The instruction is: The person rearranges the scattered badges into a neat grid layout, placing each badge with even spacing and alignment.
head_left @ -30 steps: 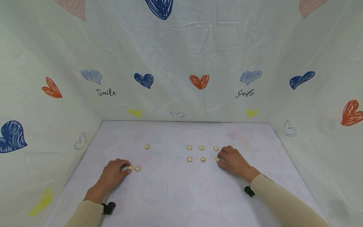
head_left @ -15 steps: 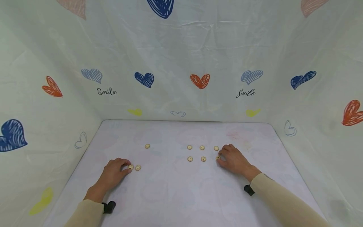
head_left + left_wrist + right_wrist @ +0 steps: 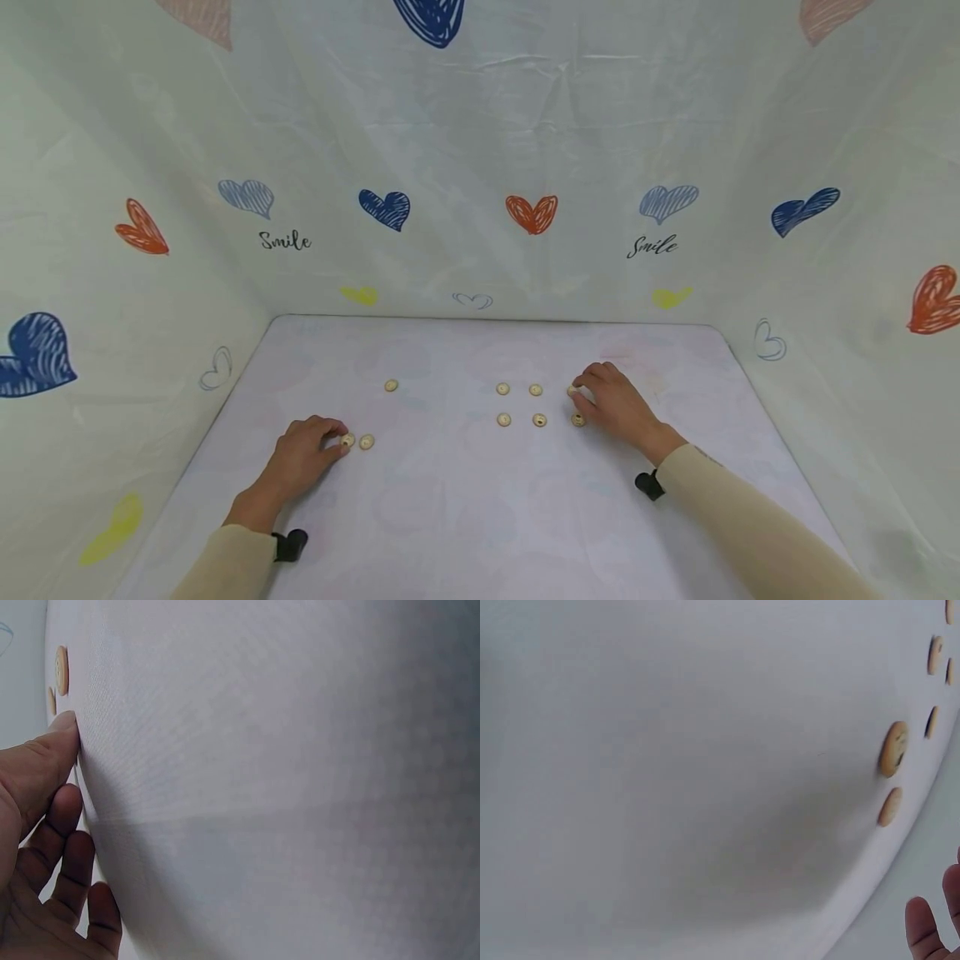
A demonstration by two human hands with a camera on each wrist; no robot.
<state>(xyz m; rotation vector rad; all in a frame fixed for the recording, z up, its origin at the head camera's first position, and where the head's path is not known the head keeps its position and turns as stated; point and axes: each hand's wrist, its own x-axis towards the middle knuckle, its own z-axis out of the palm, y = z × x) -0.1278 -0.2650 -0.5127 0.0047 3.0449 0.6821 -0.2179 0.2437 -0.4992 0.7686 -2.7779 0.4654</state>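
Note:
In the head view my left hand (image 3: 302, 457) pinches a pale wooden button (image 3: 347, 440) on the white table between thumb and index finger. A second button (image 3: 366, 442) lies just right of it. The left wrist view shows the thumb (image 3: 46, 761) against the tabletop, with the pinched button hidden. My right hand (image 3: 618, 410) is over the upper right button (image 3: 572, 390), partly covering it in the head view. In the right wrist view that button (image 3: 889, 807) lies flat, and the visible fingers (image 3: 922, 930) are apart from it. Just below the hand lies the lower right button (image 3: 578, 420).
More buttons make two short rows left of the right hand, with an upper button (image 3: 536, 389) and a lower button (image 3: 540, 420) nearest. A lone button (image 3: 392, 385) sits farther back left. Heart-printed white sheeting (image 3: 465, 258) encloses the table (image 3: 442, 500).
My right hand has moved from the lower right button up to the upper right one, leaving the lower one on the table. The left hand holds its place.

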